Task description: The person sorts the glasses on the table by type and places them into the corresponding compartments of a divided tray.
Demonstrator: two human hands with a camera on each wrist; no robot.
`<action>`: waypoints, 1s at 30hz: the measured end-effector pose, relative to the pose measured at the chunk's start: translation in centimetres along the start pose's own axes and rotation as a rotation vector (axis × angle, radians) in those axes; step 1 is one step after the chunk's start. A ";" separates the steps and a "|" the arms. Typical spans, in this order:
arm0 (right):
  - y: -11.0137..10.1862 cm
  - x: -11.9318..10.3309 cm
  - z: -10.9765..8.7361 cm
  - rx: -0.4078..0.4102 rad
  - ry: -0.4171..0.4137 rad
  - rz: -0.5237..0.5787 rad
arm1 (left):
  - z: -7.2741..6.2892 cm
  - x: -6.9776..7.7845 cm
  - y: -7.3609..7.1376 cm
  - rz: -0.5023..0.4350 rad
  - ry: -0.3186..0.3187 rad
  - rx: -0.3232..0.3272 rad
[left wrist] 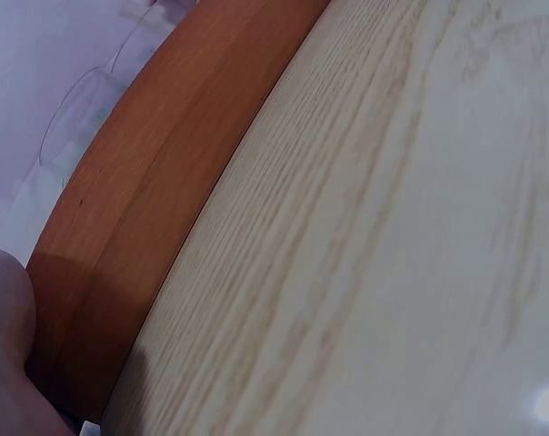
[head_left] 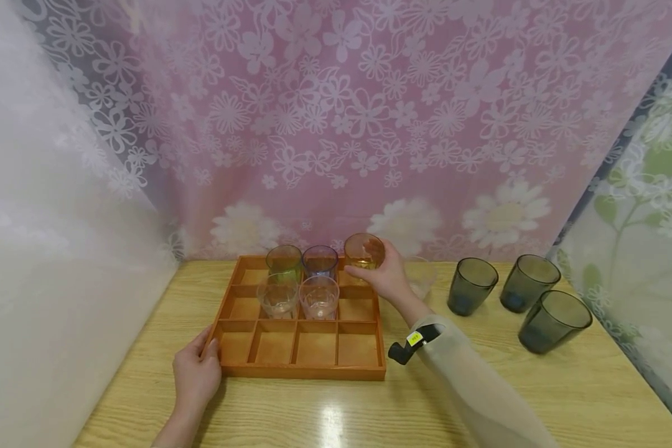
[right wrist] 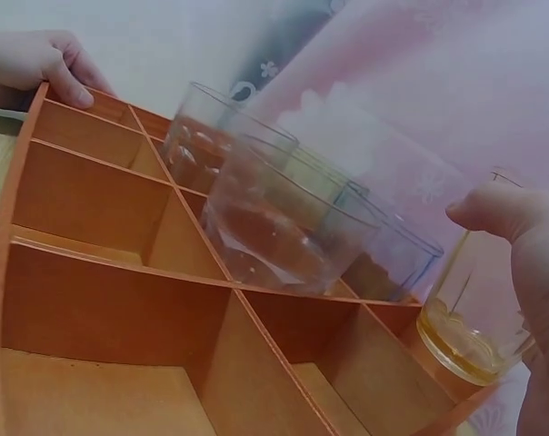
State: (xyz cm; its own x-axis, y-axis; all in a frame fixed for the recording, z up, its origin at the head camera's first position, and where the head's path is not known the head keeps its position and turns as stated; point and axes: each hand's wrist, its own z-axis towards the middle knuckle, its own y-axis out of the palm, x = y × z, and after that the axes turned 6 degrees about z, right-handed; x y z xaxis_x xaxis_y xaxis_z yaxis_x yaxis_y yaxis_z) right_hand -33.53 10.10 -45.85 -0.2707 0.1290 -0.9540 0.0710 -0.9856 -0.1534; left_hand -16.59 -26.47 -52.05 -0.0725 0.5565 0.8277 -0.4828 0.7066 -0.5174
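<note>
My right hand [head_left: 393, 281] holds an amber glass [head_left: 364, 254] upright by its side, at the back right compartment of a divided wooden tray [head_left: 302, 373]. In the right wrist view the glass's yellow-tinted base [right wrist: 465, 350] overlaps that compartment's walls. With my left hand [head_left: 195, 372] I grip the tray's left side near the front corner, thumb over the rim. A green glass [head_left: 284, 260] and a bluish-purple glass [head_left: 320, 261] stand in the back row. Two clear glasses [head_left: 319, 300] stand in the middle row, directly in front of them.
Three dark grey glasses [head_left: 472, 287] stand on the wooden table [head_left: 425, 404] to the right. Partly hidden behind my right wrist is another clear glass [head_left: 424, 274]. A pink floral curtain [head_left: 325, 124] hangs along the table's back edge. The tray's front compartments hold nothing.
</note>
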 end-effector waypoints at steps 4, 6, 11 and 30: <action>0.3 0.6 0.7 -0.004 -0.017 0.026 | 0.0 -0.1 -0.2 0.018 0.004 0.010; 0.5 0.9 0.9 -0.004 -0.023 0.031 | -0.1 -0.1 -0.2 0.019 0.001 0.013; 0.8 1.7 1.0 0.014 -0.014 0.038 | -0.1 0.2 -0.2 -0.002 -0.014 0.000; 0.6 3.0 0.7 -0.013 0.042 -0.139 | -0.2 0.3 0.0 0.010 -0.014 -0.006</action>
State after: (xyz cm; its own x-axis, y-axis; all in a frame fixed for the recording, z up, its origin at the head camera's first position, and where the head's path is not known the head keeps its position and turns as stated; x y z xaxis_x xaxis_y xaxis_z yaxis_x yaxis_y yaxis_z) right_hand -34.96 9.85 -48.63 -0.2383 0.2687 -0.9333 0.0484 -0.9565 -0.2878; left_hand -16.43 -26.20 -51.83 -0.0895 0.5570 0.8256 -0.4767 0.7039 -0.5266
